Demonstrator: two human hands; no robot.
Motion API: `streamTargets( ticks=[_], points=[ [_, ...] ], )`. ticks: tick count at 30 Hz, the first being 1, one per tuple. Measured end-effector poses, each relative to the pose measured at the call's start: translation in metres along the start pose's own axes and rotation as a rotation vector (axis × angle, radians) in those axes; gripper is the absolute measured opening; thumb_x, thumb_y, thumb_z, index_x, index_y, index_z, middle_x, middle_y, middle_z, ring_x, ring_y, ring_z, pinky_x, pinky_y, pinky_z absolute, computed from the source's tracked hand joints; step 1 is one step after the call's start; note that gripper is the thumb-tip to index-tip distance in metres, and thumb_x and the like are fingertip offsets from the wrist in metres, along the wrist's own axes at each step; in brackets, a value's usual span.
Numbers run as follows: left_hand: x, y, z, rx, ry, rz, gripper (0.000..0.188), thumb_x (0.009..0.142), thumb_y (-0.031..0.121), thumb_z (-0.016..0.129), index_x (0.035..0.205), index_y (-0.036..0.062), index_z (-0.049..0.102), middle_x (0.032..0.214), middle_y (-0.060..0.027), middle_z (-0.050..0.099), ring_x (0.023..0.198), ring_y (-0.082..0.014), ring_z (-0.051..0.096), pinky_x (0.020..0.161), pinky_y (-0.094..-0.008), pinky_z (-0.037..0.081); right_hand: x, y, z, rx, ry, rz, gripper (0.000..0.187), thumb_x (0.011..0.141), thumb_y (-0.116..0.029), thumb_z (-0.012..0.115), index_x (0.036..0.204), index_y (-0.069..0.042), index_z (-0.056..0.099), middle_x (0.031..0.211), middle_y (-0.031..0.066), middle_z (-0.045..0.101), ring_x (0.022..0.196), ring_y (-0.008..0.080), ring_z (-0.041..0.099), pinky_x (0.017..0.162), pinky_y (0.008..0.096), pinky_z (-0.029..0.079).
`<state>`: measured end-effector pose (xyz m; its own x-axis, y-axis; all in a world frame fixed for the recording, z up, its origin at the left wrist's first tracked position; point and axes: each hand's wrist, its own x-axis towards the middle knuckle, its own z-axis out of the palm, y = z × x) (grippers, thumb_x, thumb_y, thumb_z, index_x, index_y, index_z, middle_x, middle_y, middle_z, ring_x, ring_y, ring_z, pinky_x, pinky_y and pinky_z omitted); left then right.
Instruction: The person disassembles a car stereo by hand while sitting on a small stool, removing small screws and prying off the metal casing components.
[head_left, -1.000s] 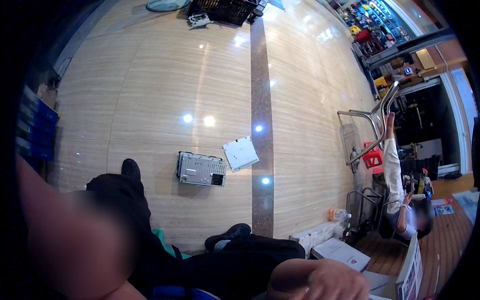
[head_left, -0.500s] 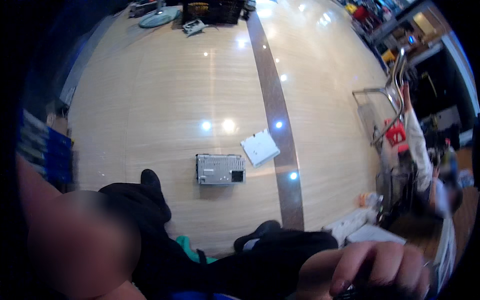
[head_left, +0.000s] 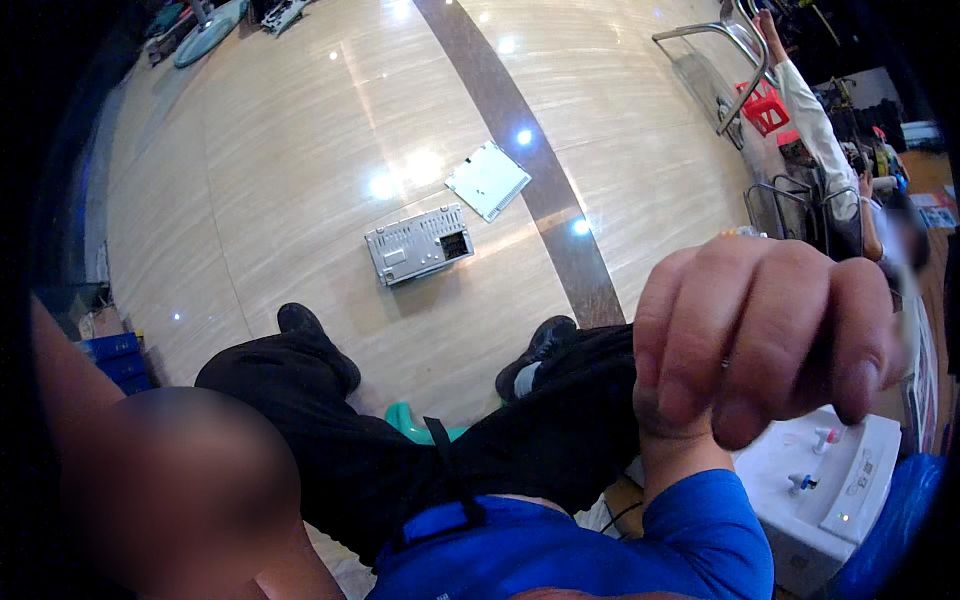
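My right hand (head_left: pixel 760 340) is raised at the lower right, its fingers curled downward; the palm side is hidden, so I cannot see whether anything is in it. At the lower left, a round blur covers my left hand (head_left: pixel 185 490), hiding its fingers. On the glossy tiled floor, beyond my feet, lies a silver metal-cased electronic unit (head_left: pixel 408 255) with slots and a dark square opening. Just past it, to the right, a flat pale metal panel (head_left: pixel 490 182) rests by the dark floor stripe. Neither hand touches the unit or the panel.
A white water dispenser (head_left: pixel 800 445) with red and blue taps stands beneath my right hand. At right are a metal-framed chair (head_left: pixel 745 60), a red stool (head_left: pixel 763 108) and another person's pale-clothed limb (head_left: pixel 815 130). Blue boxes (head_left: pixel 115 358) stand at left. Part of a green seat (head_left: pixel 405 422) shows between my legs.
My right hand has risen from the lower edge. The view has tilted toward me, so the metal unit and panel appear higher and the water dispenser shows more fully.
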<state>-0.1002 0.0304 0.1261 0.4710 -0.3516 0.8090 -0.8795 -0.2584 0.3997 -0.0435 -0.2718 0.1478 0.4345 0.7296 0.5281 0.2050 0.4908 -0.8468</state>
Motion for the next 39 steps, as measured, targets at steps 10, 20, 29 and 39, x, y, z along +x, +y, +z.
streamTargets(
  ticks=[10, 20, 29, 39],
  points=[
    [-0.002, 0.010, -0.010, -0.012, 0.008, 0.011, 0.063, 0.089, 0.008, 0.064, 0.143, -0.0053, 0.035, 0.143, -0.0247, 0.046, 0.136, -0.0368, 0.041, 0.116, -0.0505, 0.026, -0.009, 0.025, -0.004, -0.110, 0.108, -0.066, 0.055, 0.104, -0.052, 0.026, 0.128, -0.009, 0.049, 0.089, 0.0148, 0.058, 0.068, 0.0260, 0.058, 0.060, 0.0374, 0.051],
    [0.017, 0.011, -0.005, -0.043, 0.030, 0.062, 0.065, 0.088, 0.007, 0.065, 0.144, -0.0053, 0.035, 0.143, -0.0252, 0.045, 0.137, -0.0372, 0.040, 0.116, -0.0507, 0.026, -0.028, 0.053, -0.010, -0.137, 0.496, 0.153, 0.056, 0.104, -0.047, 0.035, 0.112, 0.005, 0.056, 0.078, 0.0132, 0.062, 0.065, 0.0171, 0.060, 0.060, 0.0285, 0.050],
    [0.070, 0.011, -0.025, 0.121, 0.231, 0.103, 0.066, 0.088, 0.006, 0.066, 0.144, -0.0053, 0.034, 0.144, -0.0256, 0.045, 0.138, -0.0375, 0.039, 0.116, -0.0510, 0.025, -0.052, 0.064, -0.046, -0.527, 0.633, 0.534, 0.034, 0.106, -0.029, 0.041, 0.111, -0.001, 0.060, 0.077, 0.0030, 0.061, 0.063, 0.0077, 0.056, 0.058, 0.0225, 0.048],
    [0.058, 0.005, -0.008, 0.356, 0.142, -0.338, 0.058, 0.081, 0.007, 0.075, 0.134, 0.0018, 0.052, 0.131, -0.0186, 0.058, 0.126, -0.0300, 0.053, 0.107, -0.0391, 0.041, -0.072, 0.050, -0.058, -0.488, 0.804, 0.415, 0.032, 0.104, -0.027, 0.043, 0.108, -0.001, 0.061, 0.067, 0.0056, 0.059, 0.051, 0.0097, 0.053, 0.047, 0.0259, 0.045]
  ],
)
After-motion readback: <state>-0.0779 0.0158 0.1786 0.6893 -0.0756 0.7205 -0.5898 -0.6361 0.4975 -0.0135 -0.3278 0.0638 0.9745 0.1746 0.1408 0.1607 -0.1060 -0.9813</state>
